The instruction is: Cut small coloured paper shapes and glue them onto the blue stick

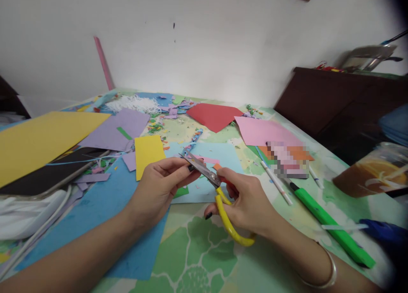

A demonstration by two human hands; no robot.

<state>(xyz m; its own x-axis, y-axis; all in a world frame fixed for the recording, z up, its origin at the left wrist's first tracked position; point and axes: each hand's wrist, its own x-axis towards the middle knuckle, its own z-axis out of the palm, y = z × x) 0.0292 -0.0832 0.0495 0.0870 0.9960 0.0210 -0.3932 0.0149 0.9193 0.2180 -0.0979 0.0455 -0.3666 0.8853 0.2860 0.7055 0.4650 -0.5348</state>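
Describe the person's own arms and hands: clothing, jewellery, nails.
Both forearms are bare, with no sleeves or gloves in view. The left hand and the right hand have nails painted a dark, near-black colour. A thin, plain silver bangle circles the right wrist. No rings or watch show.

My tabletop [197,250] is littered around the red sheet [214,115]: right of it lies a pink sheet [261,131], and nearer me on that side a green marker [328,223] beside a white pen [276,183]. Left of the red sheet I see white paper shreds [135,103], a lilac sheet [117,129], a small yellow rectangle [148,153] and a big yellow sheet [38,142] next to a dark tablet [54,174]. Far right of it, a plastic cup of drink [372,174] sits near a dark cabinet [334,101].
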